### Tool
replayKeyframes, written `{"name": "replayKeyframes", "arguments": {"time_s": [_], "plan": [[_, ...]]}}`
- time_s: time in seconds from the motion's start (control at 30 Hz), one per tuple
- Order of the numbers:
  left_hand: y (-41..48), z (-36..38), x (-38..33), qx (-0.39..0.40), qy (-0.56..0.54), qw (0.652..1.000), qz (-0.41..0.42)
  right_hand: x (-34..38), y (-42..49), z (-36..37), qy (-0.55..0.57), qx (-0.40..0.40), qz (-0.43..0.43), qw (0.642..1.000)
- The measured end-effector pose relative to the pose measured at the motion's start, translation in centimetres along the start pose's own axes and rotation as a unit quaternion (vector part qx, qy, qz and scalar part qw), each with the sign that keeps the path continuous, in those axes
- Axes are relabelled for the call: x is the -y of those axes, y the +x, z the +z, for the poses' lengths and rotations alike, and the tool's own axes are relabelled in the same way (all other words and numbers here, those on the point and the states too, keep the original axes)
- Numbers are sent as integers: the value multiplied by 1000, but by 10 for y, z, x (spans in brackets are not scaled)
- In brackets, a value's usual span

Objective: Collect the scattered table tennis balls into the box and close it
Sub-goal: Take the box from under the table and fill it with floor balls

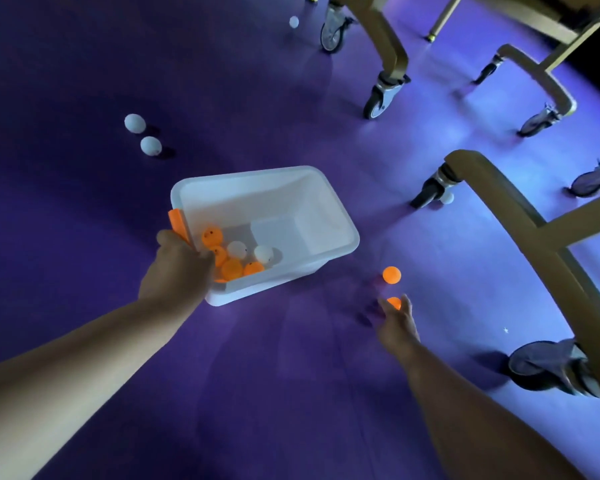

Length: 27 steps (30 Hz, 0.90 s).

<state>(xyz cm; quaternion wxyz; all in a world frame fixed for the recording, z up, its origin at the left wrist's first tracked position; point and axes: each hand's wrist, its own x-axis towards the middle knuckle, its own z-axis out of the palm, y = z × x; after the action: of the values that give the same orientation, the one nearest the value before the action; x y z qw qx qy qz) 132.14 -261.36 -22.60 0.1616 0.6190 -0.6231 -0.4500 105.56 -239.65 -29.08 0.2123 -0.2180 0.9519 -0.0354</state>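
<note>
An open white plastic box (312, 216) with an orange latch (178, 223) stands on the purple floor, several orange and white balls (234, 258) inside. My left hand (177, 268) grips its near left rim. My right hand (397, 323) pinches an orange ball (394, 302) on the floor to the box's right. Another orange ball (391, 274) lies just beyond it. Two white balls (134, 123) (150, 146) lie far left, one white ball (293, 21) at the top, one (447, 198) beside a caster. No lid is in view.
Tan frames on casters (378, 98) (541, 365) crowd the right side and far end. The nearest curved leg (520, 216) arches just right of my right hand. The purple floor (66, 220) stretches left of the box.
</note>
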Motion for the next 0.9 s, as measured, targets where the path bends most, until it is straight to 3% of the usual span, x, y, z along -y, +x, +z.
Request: {"name": "replayKeyframes", "arguments": {"time_s": [0.13,0.2,0.3,0.4,0.5,0.63,0.73,0.8,0.9], "plan": [[3,3,1,-18,-9,1000,23,-1,7,0,94,-111,22,989],[4,7,2,-30,-3,999,21,2,13,-5,84,-185,38,978],[2,7,2,-39,5,999,21,10,19,-14,45,-211,75,974],[1,10,1,-33,2,999,39,16,26,-23,20,-198,61,978],[4,15,-1,-24,-16,1000,5,19,38,-30,-13,-162,73,984],[7,15,2,-18,-18,1000,3,26,42,-27,-110,-52,48,991],[10,14,5,-14,-20,1000,-2,26,43,-20,-101,-16,30,994],[9,15,4,-15,-22,1000,0,26,40,-17,-54,-58,30,996],[9,16,3,-23,-19,1000,3,44,23,-25,80,-226,-1,971]]}}
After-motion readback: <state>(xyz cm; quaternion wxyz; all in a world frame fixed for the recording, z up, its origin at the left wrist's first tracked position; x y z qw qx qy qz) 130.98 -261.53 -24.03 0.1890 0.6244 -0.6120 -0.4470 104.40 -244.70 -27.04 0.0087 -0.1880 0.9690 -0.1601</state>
